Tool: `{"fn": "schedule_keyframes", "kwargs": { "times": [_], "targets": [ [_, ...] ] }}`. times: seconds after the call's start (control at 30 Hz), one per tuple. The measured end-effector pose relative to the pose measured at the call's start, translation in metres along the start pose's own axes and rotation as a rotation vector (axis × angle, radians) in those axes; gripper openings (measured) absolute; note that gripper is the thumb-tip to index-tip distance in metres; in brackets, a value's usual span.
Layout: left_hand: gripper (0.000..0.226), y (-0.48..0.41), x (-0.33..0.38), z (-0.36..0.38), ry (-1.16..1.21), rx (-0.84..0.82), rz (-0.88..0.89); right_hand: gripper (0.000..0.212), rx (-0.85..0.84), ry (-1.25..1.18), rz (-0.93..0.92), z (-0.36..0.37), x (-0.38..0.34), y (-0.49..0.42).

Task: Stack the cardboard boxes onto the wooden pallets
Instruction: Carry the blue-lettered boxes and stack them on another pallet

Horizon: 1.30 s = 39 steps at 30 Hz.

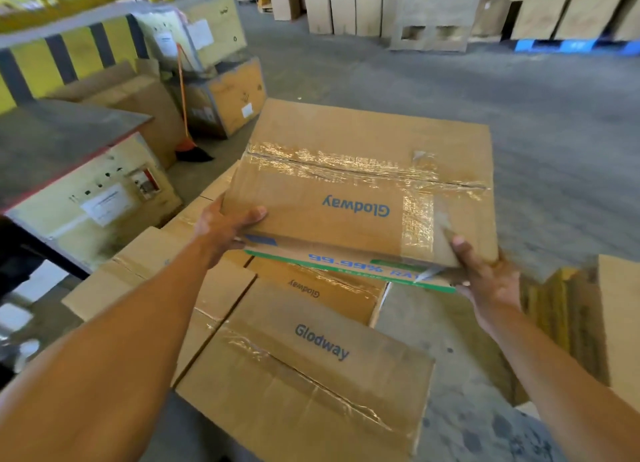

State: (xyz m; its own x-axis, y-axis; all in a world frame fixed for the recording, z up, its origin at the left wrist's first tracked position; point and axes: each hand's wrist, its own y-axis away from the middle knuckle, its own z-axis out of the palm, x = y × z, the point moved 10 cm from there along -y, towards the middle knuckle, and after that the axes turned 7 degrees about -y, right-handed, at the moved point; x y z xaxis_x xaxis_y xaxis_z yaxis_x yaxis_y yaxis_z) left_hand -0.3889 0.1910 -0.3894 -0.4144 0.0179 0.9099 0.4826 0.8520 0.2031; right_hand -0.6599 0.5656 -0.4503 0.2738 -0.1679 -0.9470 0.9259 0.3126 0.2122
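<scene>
1. Cardboard box [363, 184], the biggest thing in front: it is held up in the air between both hands, tilted so that its taped top faces the camera. "Glodway" is printed on it in blue and reads upside down. Clear tape runs along the middle seam, and another strip crosses the near right corner. Its near side shows a green edge and blue print.
2. Near box [311, 375]: it lies flat below the held box, closest to the camera, with "Glodway" the right way up and a taped seam.
3. Left box [156, 278]: it lies flat beside the near box, and the left forearm passes over it.
4. Middle box [322, 288]: it lies flat straight under the held box's near edge and is partly covered by it. What these three boxes rest on is hidden.
5. Left hand [225, 226]: it grips the held box at its near left corner, with the thumb lying on the top face and the fingers curled underneath.
6. Right hand [485, 274]: it grips the near right corner, with the thumb on top by the tape strip and the fingers wrapped round the edge and under the box.
7. Broom [185, 115]: it has an orange handle and leans among the boxes at the left, well apart from the hands.
</scene>
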Motion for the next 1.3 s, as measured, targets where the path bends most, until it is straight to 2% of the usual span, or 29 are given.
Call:
{"fn": "schedule_keyframes", "kwargs": {
  "times": [0.13, 0.2, 0.23, 0.3, 0.37, 0.43, 0.53, 0.57, 0.67, 0.73, 0.8, 0.93, 1.03, 1.13, 1.2, 1.3],
  "targets": [
    [0.083, -0.07, -0.034, -0.076, 0.009, -0.079, 0.007, 0.067, 0.058, 0.06, -0.018, 0.092, 0.058, 0.026],
    [0.084, -0.11, -0.054, -0.118, 0.01, -0.124, -0.003, 0.062, 0.086, 0.057, -0.015, 0.144, 0.087, 0.04],
    [0.082, -0.126, -0.064, -0.138, 0.0, -0.138, -0.014, 0.065, 0.107, 0.055, 0.007, 0.17, 0.101, 0.048],
    [0.073, -0.157, -0.079, -0.175, -0.012, -0.16, -0.014, 0.084, 0.153, 0.08, 0.046, 0.213, 0.126, 0.06],
    [0.066, -0.185, -0.095, -0.205, -0.015, -0.18, -0.03, 0.085, 0.177, 0.099, 0.061, 0.248, 0.147, 0.066],
    [0.072, -0.211, -0.111, -0.23, -0.022, -0.195, -0.043, 0.081, 0.221, 0.144, 0.081, 0.277, 0.164, 0.069],
    [0.107, -0.249, -0.14, -0.256, -0.043, -0.192, -0.074, 0.106, 0.264, 0.186, 0.09, 0.313, 0.183, 0.068],
    [0.109, -0.261, -0.147, -0.262, -0.047, -0.192, -0.078, 0.108, 0.265, 0.189, 0.094, 0.324, 0.188, 0.064],
    [0.103, -0.295, -0.162, -0.265, -0.018, -0.214, -0.082, 0.088, 0.297, 0.223, 0.078, 0.352, 0.192, 0.055],
    [0.085, -0.319, -0.165, -0.261, -0.009, -0.224, -0.079, 0.07, 0.32, 0.262, 0.055, 0.364, 0.192, 0.046],
    [0.074, -0.337, -0.164, -0.257, -0.004, -0.234, -0.069, 0.063, 0.316, 0.274, 0.058, 0.372, 0.198, 0.038],
    [0.086, -0.362, -0.177, -0.251, -0.074, -0.286, -0.064, 0.052, 0.346, 0.357, 0.064, 0.375, 0.22, 0.037],
    [0.094, -0.39, -0.201, -0.251, -0.2, -0.26, -0.044, 0.083, 0.355, 0.454, 0.063, 0.37, 0.242, 0.039],
    [0.062, -0.393, -0.206, -0.241, -0.267, -0.284, -0.037, 0.109, 0.363, 0.527, 0.117, 0.368, 0.264, 0.036],
    [0.054, -0.395, -0.214, -0.236, -0.284, -0.29, -0.038, 0.109, 0.351, 0.581, 0.141, 0.368, 0.276, 0.03],
    [0.06, -0.4, -0.23, -0.231, -0.296, -0.292, -0.068, 0.081, 0.337, 0.643, 0.158, 0.37, 0.289, 0.022]
  ]
}}
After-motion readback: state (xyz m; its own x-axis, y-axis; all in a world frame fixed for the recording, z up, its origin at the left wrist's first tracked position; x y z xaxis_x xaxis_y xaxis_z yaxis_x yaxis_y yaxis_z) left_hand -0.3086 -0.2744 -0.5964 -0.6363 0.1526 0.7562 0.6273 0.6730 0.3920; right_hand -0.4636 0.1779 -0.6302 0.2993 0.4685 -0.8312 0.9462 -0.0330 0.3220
